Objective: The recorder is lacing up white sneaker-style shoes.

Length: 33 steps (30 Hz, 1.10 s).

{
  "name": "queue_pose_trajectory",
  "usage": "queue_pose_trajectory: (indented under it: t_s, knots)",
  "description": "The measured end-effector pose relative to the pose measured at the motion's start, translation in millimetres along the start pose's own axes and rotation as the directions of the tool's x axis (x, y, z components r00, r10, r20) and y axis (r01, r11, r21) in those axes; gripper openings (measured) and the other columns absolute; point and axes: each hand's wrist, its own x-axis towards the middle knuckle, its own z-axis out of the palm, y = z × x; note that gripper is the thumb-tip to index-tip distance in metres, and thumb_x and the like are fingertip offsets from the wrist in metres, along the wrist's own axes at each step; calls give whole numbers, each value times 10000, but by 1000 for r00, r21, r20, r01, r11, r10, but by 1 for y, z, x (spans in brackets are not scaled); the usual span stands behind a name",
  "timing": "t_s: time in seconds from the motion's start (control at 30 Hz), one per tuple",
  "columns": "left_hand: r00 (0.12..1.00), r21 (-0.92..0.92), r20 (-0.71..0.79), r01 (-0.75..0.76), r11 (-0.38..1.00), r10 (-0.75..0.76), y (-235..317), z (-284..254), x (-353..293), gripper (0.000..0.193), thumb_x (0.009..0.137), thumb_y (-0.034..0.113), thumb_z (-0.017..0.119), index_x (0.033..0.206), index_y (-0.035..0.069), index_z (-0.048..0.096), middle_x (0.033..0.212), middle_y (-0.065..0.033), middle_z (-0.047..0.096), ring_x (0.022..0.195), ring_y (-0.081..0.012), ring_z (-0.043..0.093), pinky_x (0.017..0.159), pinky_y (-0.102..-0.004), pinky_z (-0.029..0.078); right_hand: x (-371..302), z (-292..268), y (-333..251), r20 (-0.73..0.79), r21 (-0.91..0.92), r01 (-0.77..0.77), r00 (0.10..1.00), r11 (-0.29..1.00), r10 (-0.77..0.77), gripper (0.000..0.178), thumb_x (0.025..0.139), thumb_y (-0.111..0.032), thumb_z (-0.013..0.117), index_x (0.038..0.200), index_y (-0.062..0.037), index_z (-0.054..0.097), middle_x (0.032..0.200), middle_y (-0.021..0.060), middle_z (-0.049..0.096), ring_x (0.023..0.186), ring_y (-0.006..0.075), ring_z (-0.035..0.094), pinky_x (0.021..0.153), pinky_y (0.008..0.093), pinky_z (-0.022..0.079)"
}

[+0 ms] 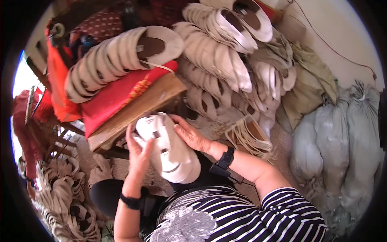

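Between my two hands, above my lap, is a small nested stack of off-white shoe uppers (pixel 168 149), rounded toe end toward me and dark gaps along its middle. My left hand (pixel 139 150) grips its left side, thumb on top and fingers along the outer edge. On the far right side, my right hand (pixel 191 135) is closed against the stack's edge, its fingertips partly hidden. Just beyond lies a wooden bench (pixel 161 99) with a red cloth (pixel 100 115). A long row of nested beige shoe uppers (pixel 117 56) rests on that cloth.
More stacked uppers (pixel 217 60) pile up beyond the bench. A box of pale cords or strips (pixel 252 135) sits on the floor at right, near grey tied sacks (pixel 334 137) and an olive sack (pixel 310 80). Loose beige pieces (pixel 60 197) heap at lower left.
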Motion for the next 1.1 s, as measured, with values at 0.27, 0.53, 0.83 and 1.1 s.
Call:
queue_pose_trajectory:
  t_s: [0.27,0.53,0.83,1.1]
  knots:
    - [991,11,54,123,992,-123,17,6,3,754,942,142,619,1531,80,152,1452,-149,365,1339,-240,357,1140,-370,238,-182,-128,173,-519,-564,-642,764,519,383,307,814,-242,655,953,31,682,937,217,684,893,364,651,781,411,503]
    - [995,132,12,96,987,-98,24,10,-3,751,934,191,635,1527,75,188,1489,-159,331,1389,-255,299,1169,-398,185,-160,-211,217,-780,-73,-917,297,393,550,397,775,-271,638,1033,27,688,1034,279,674,1003,430,630,879,460,481]
    - [984,633,5,-139,762,176,51,2,-6,759,842,113,690,1480,36,285,1441,-181,382,1325,-314,384,1128,-431,295,-135,-202,157,-692,-492,-808,589,324,418,294,920,-273,601,1010,-1,669,913,164,708,861,296,684,774,387,514]
    - [762,-128,644,192,973,-66,113,43,-26,880,842,416,741,1483,-11,316,1454,-171,430,992,-174,595,837,-306,464,-52,-43,-114,92,-410,23,996,912,16,62,905,-110,647,928,-56,667,751,112,638,678,268,647,604,352,495]
